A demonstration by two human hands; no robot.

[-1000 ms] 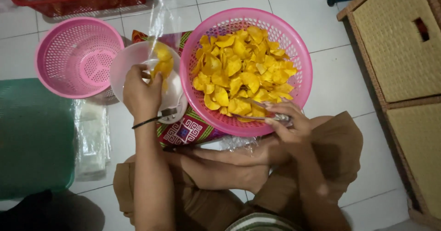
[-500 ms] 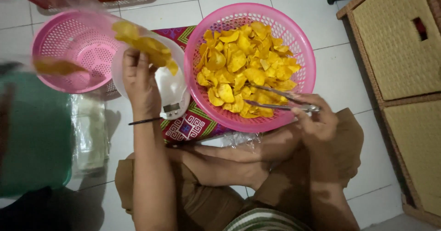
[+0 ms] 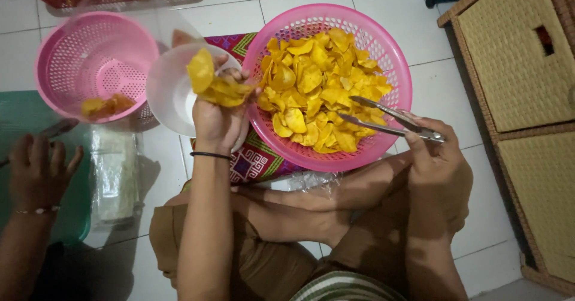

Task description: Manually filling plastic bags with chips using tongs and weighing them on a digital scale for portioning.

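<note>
Mid-frame, the left hand (image 3: 218, 121) grips a clear bag (image 3: 173, 91) by its mouth, fingers closed round yellow chips (image 3: 215, 85), holding it open for filling. The right hand (image 3: 434, 157) pinches metal tongs (image 3: 389, 121), tips apart, over the big pink basket (image 3: 395, 67) just right of it. A co-worker's hand (image 3: 39, 169) rests lower left beneath a smaller pink basket (image 3: 60, 49).

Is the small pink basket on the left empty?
No, a few yellow chips lie inside the small pink basket.

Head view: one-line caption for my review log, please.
Seated person's left hand holds chips in a clear bag; right hand aims metal tongs at a pink basket of yellow chips.
</note>
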